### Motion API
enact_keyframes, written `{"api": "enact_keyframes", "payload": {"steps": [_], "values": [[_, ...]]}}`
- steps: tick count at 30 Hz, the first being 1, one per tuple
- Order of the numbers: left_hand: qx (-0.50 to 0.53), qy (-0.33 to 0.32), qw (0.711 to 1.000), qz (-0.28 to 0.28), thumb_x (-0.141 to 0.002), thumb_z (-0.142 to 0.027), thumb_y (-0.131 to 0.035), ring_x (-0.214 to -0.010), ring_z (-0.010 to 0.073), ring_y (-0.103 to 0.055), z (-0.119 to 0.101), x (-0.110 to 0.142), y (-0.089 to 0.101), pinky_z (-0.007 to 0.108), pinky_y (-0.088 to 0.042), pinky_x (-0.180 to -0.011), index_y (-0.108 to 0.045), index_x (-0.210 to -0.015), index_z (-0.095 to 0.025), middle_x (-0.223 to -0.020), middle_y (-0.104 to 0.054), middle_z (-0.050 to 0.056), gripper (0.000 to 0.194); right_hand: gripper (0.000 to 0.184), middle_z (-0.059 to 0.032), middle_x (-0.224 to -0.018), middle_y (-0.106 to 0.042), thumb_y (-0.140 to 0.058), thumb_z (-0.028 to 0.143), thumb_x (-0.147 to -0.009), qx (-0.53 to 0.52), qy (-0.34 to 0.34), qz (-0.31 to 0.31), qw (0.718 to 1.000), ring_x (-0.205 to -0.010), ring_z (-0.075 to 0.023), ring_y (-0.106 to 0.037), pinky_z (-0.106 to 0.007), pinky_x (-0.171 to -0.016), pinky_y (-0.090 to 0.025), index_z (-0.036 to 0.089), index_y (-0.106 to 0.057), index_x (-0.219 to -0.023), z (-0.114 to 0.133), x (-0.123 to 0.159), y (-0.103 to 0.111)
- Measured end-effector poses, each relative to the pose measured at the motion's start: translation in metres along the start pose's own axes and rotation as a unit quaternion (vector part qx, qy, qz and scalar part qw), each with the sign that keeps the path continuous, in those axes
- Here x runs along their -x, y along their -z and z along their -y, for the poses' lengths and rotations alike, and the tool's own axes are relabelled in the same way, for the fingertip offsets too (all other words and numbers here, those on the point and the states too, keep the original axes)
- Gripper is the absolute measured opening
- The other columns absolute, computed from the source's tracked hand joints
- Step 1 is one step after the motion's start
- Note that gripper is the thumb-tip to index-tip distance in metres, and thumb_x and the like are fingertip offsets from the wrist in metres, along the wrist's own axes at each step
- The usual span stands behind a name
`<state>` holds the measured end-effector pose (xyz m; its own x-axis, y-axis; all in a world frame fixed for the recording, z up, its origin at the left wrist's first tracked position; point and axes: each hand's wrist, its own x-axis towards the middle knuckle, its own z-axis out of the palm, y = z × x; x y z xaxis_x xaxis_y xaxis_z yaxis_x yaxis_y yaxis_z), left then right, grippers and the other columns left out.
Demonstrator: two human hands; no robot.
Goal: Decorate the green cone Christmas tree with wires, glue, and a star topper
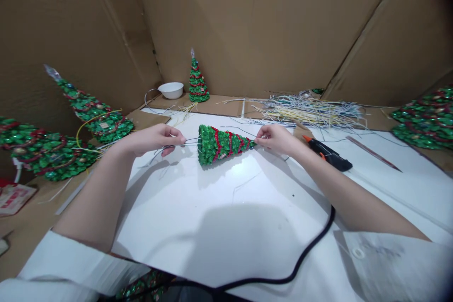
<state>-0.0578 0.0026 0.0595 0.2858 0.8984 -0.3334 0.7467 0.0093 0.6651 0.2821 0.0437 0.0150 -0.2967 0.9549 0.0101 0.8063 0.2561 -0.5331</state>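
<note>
A small green Christmas tree (221, 145) with red garland lies on its side between my hands, its wide base to the left and its tip to the right. Thin wires (191, 142) run out of the base. My left hand (161, 139) is closed in a pinch on these wires, and their loose ends trail below the fingers. On the other side, my right hand (272, 138) pinches the narrow tip of the tree. The tree is just over or on the white board (226, 188); I cannot tell which.
An orange and black glue gun (327, 153) lies beside my right forearm, its black cable (307, 255) curving across the front. Behind are a bundle of wires (311, 111), a white bowl (171, 90) and a decorated tree (198, 80). A pointed brown stick (373, 153) lies right. Larger trees (97, 108) stand left.
</note>
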Motion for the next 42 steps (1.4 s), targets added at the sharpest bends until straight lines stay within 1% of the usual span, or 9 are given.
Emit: {"api": "enact_keyframes", "payload": {"steps": [7,12,15,18,22,26,31,36,42], "values": [[0.148,-0.010,0.989,-0.023,-0.073,-0.053,-0.062,-0.045,0.0100,-0.037,0.010,-0.005,0.001,0.025,-0.030,-0.048,-0.058,-0.078,-0.018,-0.047,-0.043,-0.003,0.035,0.011,0.0005,-0.061,-0.061,-0.059,0.029,-0.076,-0.010,0.033,-0.026,0.999,-0.060,-0.0130,-0.053,-0.023,-0.059,-0.035,0.018,-0.061,-0.072,-0.004,-0.001,-0.007],[0.102,-0.006,0.994,0.026,-0.070,-0.053,-0.065,-0.043,0.0090,-0.038,0.004,-0.011,-0.012,0.024,-0.028,-0.045,-0.062,-0.097,-0.019,-0.051,-0.047,-0.004,0.044,0.011,0.0007,-0.059,-0.061,-0.058,0.028,-0.075,-0.025,0.031,-0.020,0.999,-0.060,-0.0133,-0.054,-0.023,-0.060,-0.035,0.018,-0.059,-0.071,-0.004,-0.001,-0.010],[0.096,-0.019,0.995,0.036,-0.073,-0.056,-0.063,-0.041,0.0088,-0.038,-0.001,-0.014,-0.022,0.024,-0.029,-0.044,-0.062,-0.086,-0.021,-0.049,-0.048,-0.005,0.037,0.011,0.0010,-0.059,-0.061,-0.058,0.029,-0.075,-0.025,0.029,-0.017,0.999,-0.059,-0.0131,-0.054,-0.023,-0.060,-0.035,0.019,-0.059,-0.071,-0.004,-0.001,-0.011],[0.132,-0.033,0.988,0.067,-0.075,-0.055,-0.062,-0.038,0.0083,-0.035,-0.004,-0.014,-0.026,0.024,-0.028,-0.043,-0.053,-0.068,-0.021,-0.042,-0.043,-0.005,0.037,0.012,0.0017,-0.058,-0.060,-0.058,0.031,-0.076,-0.027,0.022,-0.013,0.999,-0.058,-0.0127,-0.053,-0.023,-0.059,-0.035,0.019,-0.059,-0.072,-0.005,-0.001,-0.012],[0.157,-0.035,0.986,0.044,-0.076,-0.058,-0.061,-0.037,0.0089,-0.038,-0.001,-0.007,-0.013,0.024,-0.029,-0.041,-0.054,-0.061,-0.019,-0.043,-0.047,-0.002,0.042,0.013,0.0010,-0.060,-0.061,-0.058,0.032,-0.077,-0.006,0.025,-0.016,1.000,-0.060,-0.0130,-0.053,-0.023,-0.059,-0.035,0.019,-0.061,-0.072,-0.004,-0.001,-0.011],[0.068,0.007,0.998,0.013,-0.075,-0.061,-0.059,-0.045,0.0128,-0.048,0.010,0.000,0.002,0.027,-0.042,-0.052,-0.062,-0.061,-0.018,-0.046,-0.055,0.002,0.045,0.014,0.0002,-0.061,-0.062,-0.057,0.031,-0.077,0.009,0.025,-0.004,1.000,-0.060,-0.0131,-0.053,-0.024,-0.058,-0.035,0.018,-0.062,-0.073,-0.004,-0.002,-0.012],[0.001,0.068,0.998,-0.006,-0.065,-0.060,-0.065,-0.062,0.0185,-0.060,0.027,-0.006,0.008,0.029,-0.048,-0.060,-0.064,-0.065,-0.018,-0.065,-0.066,0.007,0.042,0.013,-0.0005,-0.064,-0.063,-0.055,0.028,-0.077,0.005,0.031,-0.007,0.999,-0.062,-0.0135,-0.055,-0.024,-0.059,-0.036,0.018,-0.063,-0.075,-0.005,-0.003,-0.014],[-0.065,0.073,0.995,-0.010,-0.065,-0.057,-0.062,-0.058,0.0166,-0.055,0.033,-0.007,0.013,0.027,-0.045,-0.059,-0.065,-0.062,-0.020,-0.062,-0.063,0.005,0.037,0.011,-0.0015,-0.068,-0.064,-0.055,0.026,-0.076,-0.001,0.031,-0.024,0.999,-0.065,-0.0138,-0.057,-0.023,-0.061,-0.038,0.017,-0.062,-0.075,-0.006,-0.003,-0.014],[-0.030,0.042,0.998,-0.023,-0.064,-0.047,-0.064,-0.057,0.0147,-0.051,0.031,0.002,0.017,0.024,-0.041,-0.054,-0.068,-0.070,-0.020,-0.060,-0.057,0.003,0.028,0.011,-0.0015,-0.067,-0.063,-0.056,0.027,-0.077,-0.002,0.031,-0.012,0.999,-0.064,-0.0139,-0.056,-0.024,-0.060,-0.037,0.018,-0.059,-0.073,-0.006,-0.003,-0.014]]}}
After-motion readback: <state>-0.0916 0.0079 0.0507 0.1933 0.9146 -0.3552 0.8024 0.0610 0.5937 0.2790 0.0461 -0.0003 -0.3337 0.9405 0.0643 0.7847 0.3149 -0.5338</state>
